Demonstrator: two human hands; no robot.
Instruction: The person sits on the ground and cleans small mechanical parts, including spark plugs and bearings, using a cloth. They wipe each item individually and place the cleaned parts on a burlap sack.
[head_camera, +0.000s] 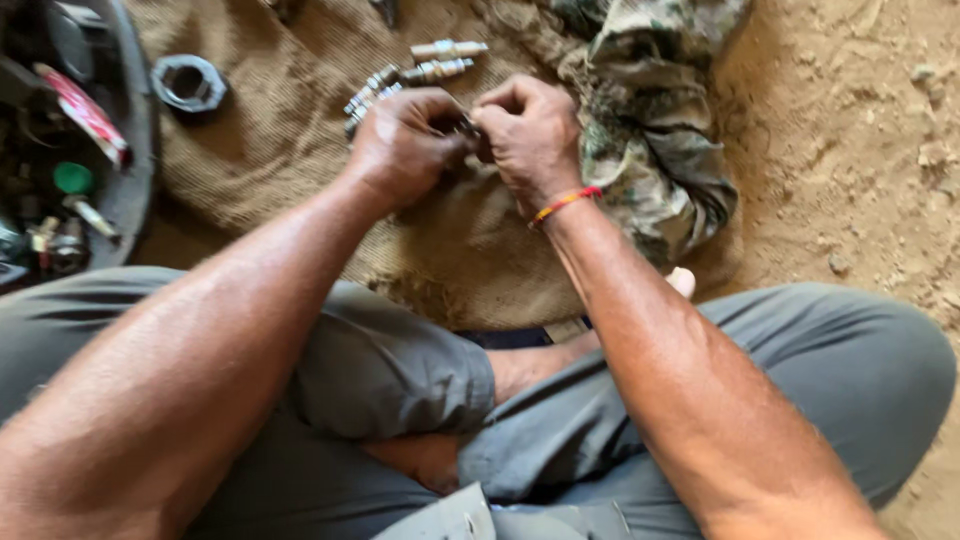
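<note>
My left hand (405, 145) and my right hand (530, 135) meet over a burlap sack (290, 140) on the ground, both closed around a small metal part (467, 127) that is mostly hidden between the fingers. A red-and-yellow thread band (565, 203) circles my right wrist. Just beyond my left hand lie several metal spark plugs (420, 70) in a loose row on the sack. I sit cross-legged in grey trousers (400, 380).
A large hexagonal metal nut (189, 83) lies on the sack at the upper left. A dark round tub (130, 195) of tools and small parts stands at the left edge. A crumpled camouflage cloth (650, 130) lies to the right, then sandy ground (860, 150).
</note>
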